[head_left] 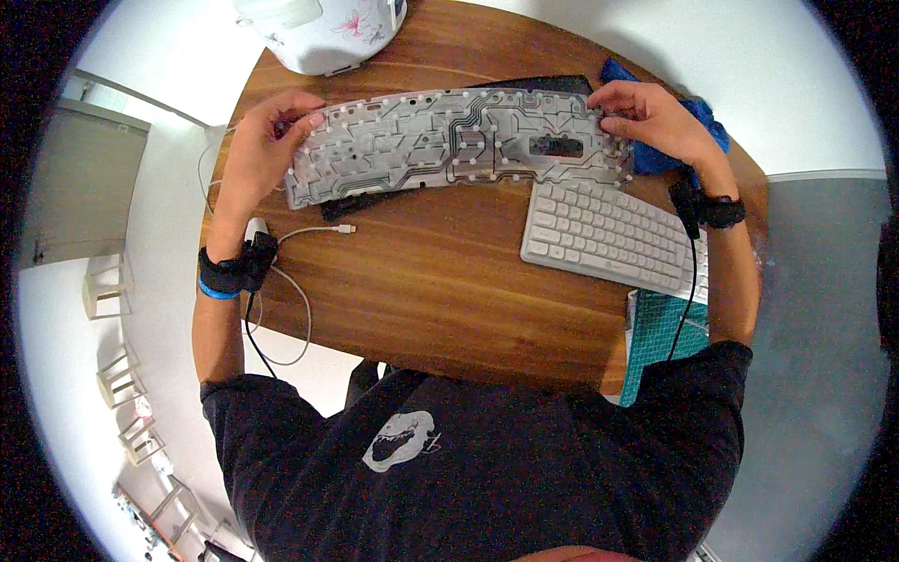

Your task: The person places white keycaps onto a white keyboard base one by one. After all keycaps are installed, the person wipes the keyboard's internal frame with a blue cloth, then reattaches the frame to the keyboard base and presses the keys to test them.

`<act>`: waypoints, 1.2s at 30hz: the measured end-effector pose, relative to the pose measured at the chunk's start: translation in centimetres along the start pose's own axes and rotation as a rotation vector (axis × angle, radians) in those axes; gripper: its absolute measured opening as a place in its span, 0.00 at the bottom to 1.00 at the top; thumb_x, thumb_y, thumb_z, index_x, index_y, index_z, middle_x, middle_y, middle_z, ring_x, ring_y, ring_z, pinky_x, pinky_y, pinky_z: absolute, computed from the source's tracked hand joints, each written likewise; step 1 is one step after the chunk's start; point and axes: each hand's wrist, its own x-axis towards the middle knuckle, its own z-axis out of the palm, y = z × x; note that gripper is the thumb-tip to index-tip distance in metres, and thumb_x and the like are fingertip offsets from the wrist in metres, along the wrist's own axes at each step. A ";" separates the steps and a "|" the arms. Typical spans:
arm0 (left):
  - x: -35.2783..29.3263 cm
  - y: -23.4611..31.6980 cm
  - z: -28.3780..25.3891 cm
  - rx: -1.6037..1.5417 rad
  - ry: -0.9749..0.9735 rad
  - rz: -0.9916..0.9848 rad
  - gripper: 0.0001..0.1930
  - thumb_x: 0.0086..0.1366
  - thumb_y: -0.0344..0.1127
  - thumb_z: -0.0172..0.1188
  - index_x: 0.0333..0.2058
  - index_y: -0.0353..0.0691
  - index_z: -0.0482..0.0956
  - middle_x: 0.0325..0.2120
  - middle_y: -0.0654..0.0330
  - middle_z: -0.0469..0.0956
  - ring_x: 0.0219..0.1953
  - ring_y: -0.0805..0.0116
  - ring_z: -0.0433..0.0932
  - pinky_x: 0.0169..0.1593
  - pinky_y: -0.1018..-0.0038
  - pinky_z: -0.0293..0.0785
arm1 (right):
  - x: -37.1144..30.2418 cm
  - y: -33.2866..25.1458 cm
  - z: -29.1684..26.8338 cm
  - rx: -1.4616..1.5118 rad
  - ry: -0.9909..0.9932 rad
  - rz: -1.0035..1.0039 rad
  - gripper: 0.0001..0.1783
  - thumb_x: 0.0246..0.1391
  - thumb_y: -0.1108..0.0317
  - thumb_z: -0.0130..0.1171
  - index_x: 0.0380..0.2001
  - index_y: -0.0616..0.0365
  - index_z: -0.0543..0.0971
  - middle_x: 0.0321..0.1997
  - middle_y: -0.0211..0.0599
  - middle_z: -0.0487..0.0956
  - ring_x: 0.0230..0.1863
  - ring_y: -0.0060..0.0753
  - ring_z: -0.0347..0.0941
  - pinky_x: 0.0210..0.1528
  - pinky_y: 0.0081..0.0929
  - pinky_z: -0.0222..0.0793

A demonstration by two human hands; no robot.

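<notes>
Head view, step in hand: the person is apparently positioning a thin, translucent grey plastic membrane sheet with dark traces (pixel 393 150).
Left hand (pixel 267 140): pinching the sheet's upper left corner.
Right hand (pixel 651 112): seemingly pinching its upper right corner (exact contact is hard to tell).
Sheet: spanning between both hands, overlapping a flat black panel (pixel 552 82).
Next move: probably calling for even support at both ends.

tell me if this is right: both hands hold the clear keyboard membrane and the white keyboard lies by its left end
The side is wrong: the head view shows the white keyboard by the right end of the clear keyboard membrane, which the left hand and right hand do hold.
</notes>
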 end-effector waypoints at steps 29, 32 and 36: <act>-3.9 -0.1 -1.9 0.537 -0.277 0.406 0.08 0.61 0.34 0.69 0.37 0.39 0.84 0.47 0.54 0.82 0.46 0.49 0.82 0.46 0.59 0.79 | 0.8 0.1 2.8 -0.506 0.061 -0.212 0.17 0.47 0.73 0.73 0.41 0.56 0.79 0.48 0.42 0.79 0.54 0.45 0.75 0.61 0.36 0.71; -3.8 -0.9 -1.4 0.516 -0.093 0.351 0.15 0.64 0.38 0.69 0.47 0.40 0.81 0.46 0.50 0.82 0.44 0.46 0.82 0.47 0.58 0.78 | 0.7 2.1 2.7 -0.535 0.201 -0.148 0.24 0.52 0.71 0.72 0.52 0.56 0.76 0.55 0.43 0.77 0.57 0.43 0.74 0.61 0.34 0.70; -3.4 -2.3 -0.9 0.439 -0.072 0.204 0.25 0.65 0.42 0.68 0.58 0.40 0.74 0.43 0.48 0.82 0.44 0.43 0.82 0.46 0.57 0.78 | 1.3 2.6 2.8 -0.473 0.230 0.105 0.31 0.59 0.67 0.69 0.63 0.57 0.70 0.56 0.43 0.77 0.56 0.38 0.75 0.60 0.34 0.71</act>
